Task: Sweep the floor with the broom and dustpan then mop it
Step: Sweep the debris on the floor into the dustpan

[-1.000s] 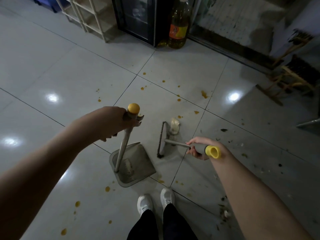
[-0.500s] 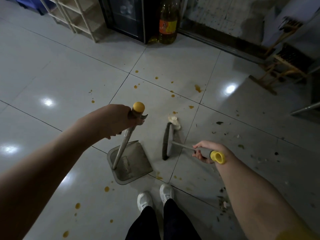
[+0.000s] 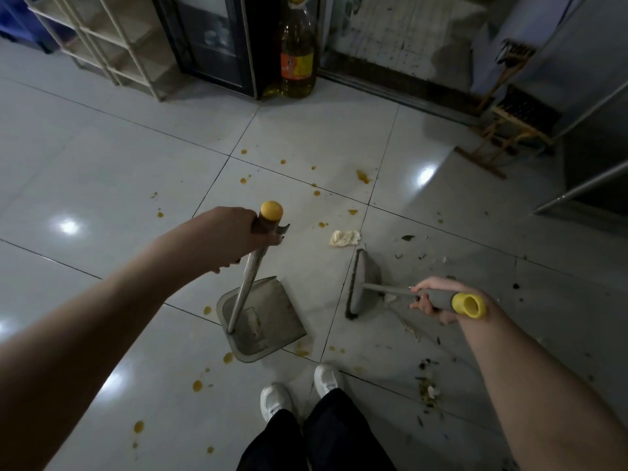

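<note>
My left hand [image 3: 234,234] grips the top of the dustpan's upright grey handle, just under its yellow cap. The grey dustpan [image 3: 268,326] rests flat on the tiled floor in front of my feet. My right hand [image 3: 433,299] holds the broom's grey handle near its yellow end. The broom head [image 3: 360,283] stands on the floor to the right of the dustpan, a short gap apart. A crumpled white tissue [image 3: 345,237] lies just beyond the broom head. Orange drips [image 3: 363,176] and dark crumbs [image 3: 428,389] dot the floor [image 3: 102,158].
A large oil bottle [image 3: 296,49] stands by a black glass-door cabinet [image 3: 217,39] at the back. A cream shelf rack [image 3: 112,39] is at the back left. Wooden brooms [image 3: 509,130] lean at the back right. My white shoes [image 3: 302,392] are at the bottom centre.
The broom head has shifted right, away from the dustpan. The white tissue, earlier touching the broom's far end, now lies apart from it.
</note>
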`<action>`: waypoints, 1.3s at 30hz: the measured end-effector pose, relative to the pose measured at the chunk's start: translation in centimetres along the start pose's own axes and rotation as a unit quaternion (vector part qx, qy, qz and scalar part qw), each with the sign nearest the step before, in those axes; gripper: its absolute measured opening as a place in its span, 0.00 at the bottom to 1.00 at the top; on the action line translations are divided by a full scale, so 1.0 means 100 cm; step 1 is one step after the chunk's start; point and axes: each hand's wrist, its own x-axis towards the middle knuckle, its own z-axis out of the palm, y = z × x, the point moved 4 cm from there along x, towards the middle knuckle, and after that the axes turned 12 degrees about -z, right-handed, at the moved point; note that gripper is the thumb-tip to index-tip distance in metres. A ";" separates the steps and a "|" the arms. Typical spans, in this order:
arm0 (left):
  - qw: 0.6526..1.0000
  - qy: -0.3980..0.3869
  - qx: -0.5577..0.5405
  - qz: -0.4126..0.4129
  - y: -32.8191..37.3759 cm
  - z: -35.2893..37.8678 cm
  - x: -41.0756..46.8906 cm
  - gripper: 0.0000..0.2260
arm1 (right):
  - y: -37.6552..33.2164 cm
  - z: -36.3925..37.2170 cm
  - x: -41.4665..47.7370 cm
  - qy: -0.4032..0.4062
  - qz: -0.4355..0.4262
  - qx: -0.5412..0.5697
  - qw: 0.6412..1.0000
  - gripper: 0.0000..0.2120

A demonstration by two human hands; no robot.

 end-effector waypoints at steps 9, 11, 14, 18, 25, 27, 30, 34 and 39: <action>1.000 0.003 -0.004 -0.024 0.063 0.010 0.012 0.16 | -0.067 0.024 0.029 -0.092 -0.058 0.126 0.986 0.13; 0.999 0.004 -0.012 -0.039 0.081 0.011 0.016 0.15 | -0.081 0.023 0.043 -0.100 -0.066 0.121 0.985 0.12; 0.998 0.000 -0.023 -0.065 0.106 0.015 0.019 0.14 | -0.090 0.006 0.059 -0.088 -0.059 0.096 0.990 0.12; 0.997 -0.003 -0.029 -0.072 0.138 0.022 0.022 0.14 | -0.075 -0.059 0.070 -0.050 -0.053 0.111 0.991 0.12; 0.999 -0.026 -0.011 -0.043 0.178 0.029 0.018 0.16 | -0.048 -0.165 0.034 -0.007 -0.001 0.030 1.000 0.15; 0.998 -0.032 -0.021 -0.045 0.179 0.027 0.018 0.16 | -0.050 -0.173 0.019 0.001 0.000 -0.034 0.999 0.17; 0.997 -0.038 -0.043 -0.047 0.175 0.023 0.019 0.16 | -0.060 -0.172 0.004 -0.008 -0.002 -0.084 0.996 0.17; 0.997 -0.045 -0.040 -0.051 0.164 0.024 0.021 0.14 | -0.070 -0.140 0.007 -0.036 -0.006 -0.054 0.998 0.16; 0.996 -0.046 -0.055 -0.061 0.148 0.021 0.029 0.13 | -0.086 -0.064 0.034 -0.112 -0.018 0.016 0.993 0.14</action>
